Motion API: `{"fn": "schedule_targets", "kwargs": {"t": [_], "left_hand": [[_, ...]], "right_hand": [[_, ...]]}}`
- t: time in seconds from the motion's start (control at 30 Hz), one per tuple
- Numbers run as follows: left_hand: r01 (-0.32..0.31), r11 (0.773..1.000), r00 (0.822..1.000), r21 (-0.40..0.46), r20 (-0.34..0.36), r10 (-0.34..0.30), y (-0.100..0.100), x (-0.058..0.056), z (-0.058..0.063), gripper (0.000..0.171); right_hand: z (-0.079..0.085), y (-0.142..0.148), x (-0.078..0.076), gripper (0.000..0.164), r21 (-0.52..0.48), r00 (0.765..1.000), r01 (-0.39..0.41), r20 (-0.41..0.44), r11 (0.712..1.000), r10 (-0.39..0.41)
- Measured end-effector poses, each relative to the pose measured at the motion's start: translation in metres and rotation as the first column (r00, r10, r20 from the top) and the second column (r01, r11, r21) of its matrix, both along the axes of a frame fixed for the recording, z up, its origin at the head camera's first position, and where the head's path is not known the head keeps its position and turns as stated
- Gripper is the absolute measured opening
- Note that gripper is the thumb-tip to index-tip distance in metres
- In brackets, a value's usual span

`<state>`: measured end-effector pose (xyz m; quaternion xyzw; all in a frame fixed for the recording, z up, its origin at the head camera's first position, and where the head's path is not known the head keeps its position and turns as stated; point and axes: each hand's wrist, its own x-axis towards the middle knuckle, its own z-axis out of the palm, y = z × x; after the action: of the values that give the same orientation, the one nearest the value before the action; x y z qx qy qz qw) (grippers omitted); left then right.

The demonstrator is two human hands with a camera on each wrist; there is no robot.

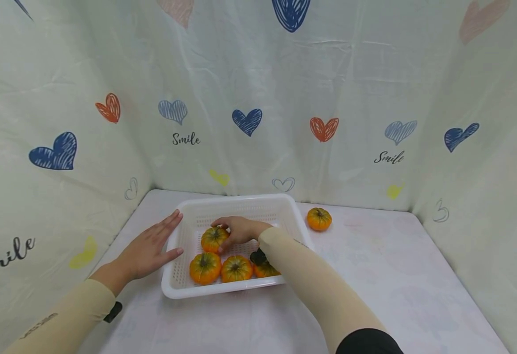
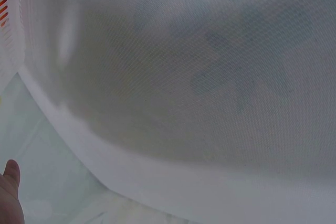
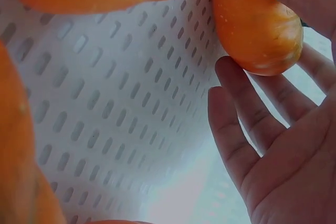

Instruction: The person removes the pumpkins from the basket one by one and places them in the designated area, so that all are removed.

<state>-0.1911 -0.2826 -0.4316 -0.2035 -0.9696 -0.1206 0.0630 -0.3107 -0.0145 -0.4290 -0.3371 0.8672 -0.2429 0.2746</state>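
A ribbed orange pumpkin (image 1: 212, 239), green-streaked around its stem, stands upright in the grasp of a right hand (image 1: 242, 230) inside a white, slotted plastic basket (image 1: 209, 292), whose left rim meets the straight fingers of a left hand (image 1: 149, 249). Three similar pumpkins (image 1: 236, 269) line the basket's near side, the rightmost partly hidden from view, while a fifth pumpkin (image 1: 319, 219) rests outside, near the far right corner.

The right hand (image 1: 240, 229) holds an orange pumpkin (image 1: 214, 239) in the white basket (image 1: 214, 290); three pumpkins (image 1: 205, 268) lie nearer. The left hand (image 1: 147, 250) touches its left side. A fifth pumpkin (image 1: 319, 219) lies outside, right.
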Motion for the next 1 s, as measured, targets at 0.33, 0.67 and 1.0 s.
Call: {"fn": "schedule_targets", "kwargs": {"t": [0.33,0.67,1.0], "left_hand": [[-0.002,1.0,1.0,0.0,0.008,0.002,-0.001,0.001,0.001,0.086],[-0.008,1.0,1.0,0.001,0.003,0.008,0.0,0.002,0.001,0.086],[-0.014,1.0,1.0,-0.007,0.013,0.015,0.0,0.003,0.002,0.087]], "right_hand": [[0.01,0.005,-0.003,0.074,-0.015,0.997,0.035,-0.064,0.999,-0.036],[0.031,0.027,-0.012,0.08,-0.083,0.994,0.061,-0.082,0.995,-0.067],[0.063,0.062,-0.011,0.077,-0.145,0.994,0.069,-0.078,0.987,-0.081]]}}
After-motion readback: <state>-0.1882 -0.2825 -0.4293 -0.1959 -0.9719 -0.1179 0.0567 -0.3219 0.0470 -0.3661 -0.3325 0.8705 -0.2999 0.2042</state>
